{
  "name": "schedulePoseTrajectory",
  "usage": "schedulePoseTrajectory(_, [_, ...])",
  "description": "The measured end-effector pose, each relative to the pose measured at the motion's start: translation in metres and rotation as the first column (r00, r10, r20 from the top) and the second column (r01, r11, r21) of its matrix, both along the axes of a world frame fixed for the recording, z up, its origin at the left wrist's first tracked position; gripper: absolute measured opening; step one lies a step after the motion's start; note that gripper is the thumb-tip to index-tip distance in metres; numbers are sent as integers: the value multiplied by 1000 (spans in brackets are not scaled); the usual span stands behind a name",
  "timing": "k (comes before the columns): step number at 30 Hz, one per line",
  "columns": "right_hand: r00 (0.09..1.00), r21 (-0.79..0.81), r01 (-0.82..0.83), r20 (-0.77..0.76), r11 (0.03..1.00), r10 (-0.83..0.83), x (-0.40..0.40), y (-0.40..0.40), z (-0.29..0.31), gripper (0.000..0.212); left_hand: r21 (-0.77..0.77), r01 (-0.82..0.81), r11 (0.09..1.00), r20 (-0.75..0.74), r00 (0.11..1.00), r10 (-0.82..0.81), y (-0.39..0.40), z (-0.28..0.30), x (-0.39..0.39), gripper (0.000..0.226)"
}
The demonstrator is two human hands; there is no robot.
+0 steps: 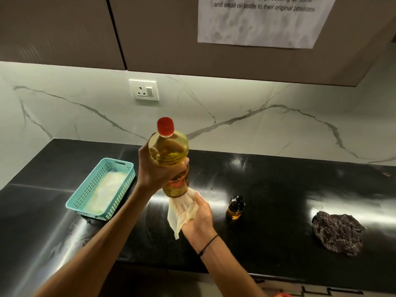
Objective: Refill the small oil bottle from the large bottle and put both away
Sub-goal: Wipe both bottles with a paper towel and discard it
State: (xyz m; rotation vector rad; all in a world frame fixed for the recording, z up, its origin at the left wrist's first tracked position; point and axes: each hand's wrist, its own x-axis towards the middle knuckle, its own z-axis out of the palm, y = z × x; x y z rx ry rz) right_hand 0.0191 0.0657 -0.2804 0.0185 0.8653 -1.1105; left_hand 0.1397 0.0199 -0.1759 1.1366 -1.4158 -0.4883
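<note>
My left hand (153, 168) grips the large oil bottle (169, 153) around its middle and holds it upright above the black counter (278, 189). The bottle holds yellow oil and its red cap (165, 125) is on. My right hand (201, 213) presses a crumpled white paper tissue (182, 211) against the bottle's base. The small dark oil bottle (235, 207) stands on the counter just right of my right hand, capped, with amber oil in its lower part.
A teal perforated basket (128, 170) lined with white paper sits on the counter to the left. A dark checked cloth (337, 232) lies crumpled at the right. A wall socket (144, 90) is on the marble backsplash, and brown cabinets hang overhead.
</note>
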Motion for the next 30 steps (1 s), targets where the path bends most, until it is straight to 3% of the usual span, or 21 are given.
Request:
schedulePoseTrajectory(4, [997,98,74,-12,992,-73,-18,-8,-37,52,60,-46,997,22,999,45,0,-14,15,47])
schedulePoseTrajectory(7, [984,122,158,-107,980,-145,-34,-35,-64,55,65,-75,995,-12,997,76,5,-20,22,49])
schedulePoseTrajectory(10, [885,5,171,-439,985,-151,-44,-70,-88,58,71,-81,994,-16,996,82,12,-20,24,39])
schedulePoseTrajectory(12, [692,-94,59,-713,994,-109,-47,-96,-111,61,69,-96,993,-18,995,97,16,-21,24,39])
schedulePoseTrajectory(15, [246,-122,-168,-966,978,-78,-58,-127,-148,69,82,-123,989,-48,991,127,21,-26,23,46])
schedulePoseTrajectory(16, [78,-69,-297,-996,952,-48,-61,-134,-163,69,84,-129,988,-57,989,134,22,-28,23,51])
schedulePoseTrajectory(18, [-335,185,-540,-942,821,-8,-66,-136,-196,71,90,-110,990,-57,992,115,23,-36,28,50])
schedulePoseTrajectory(19, [-488,311,-583,-873,751,-18,-67,-135,-213,73,102,-106,989,-58,992,112,24,-41,31,46])
schedulePoseTrajectory(20, [-557,375,-595,-830,711,-28,-67,-136,-224,77,116,-106,988,-57,992,113,25,-46,35,45])
schedulePoseTrajectory(26, [-640,469,-645,-762,603,-92,-65,-159,-230,84,176,-117,977,-67,989,130,28,-67,54,52])
schedulePoseTrajectory(30, [-586,478,-790,-773,384,-243,-22,-110,-225,80,175,-92,980,-102,989,111,27,-69,51,48])
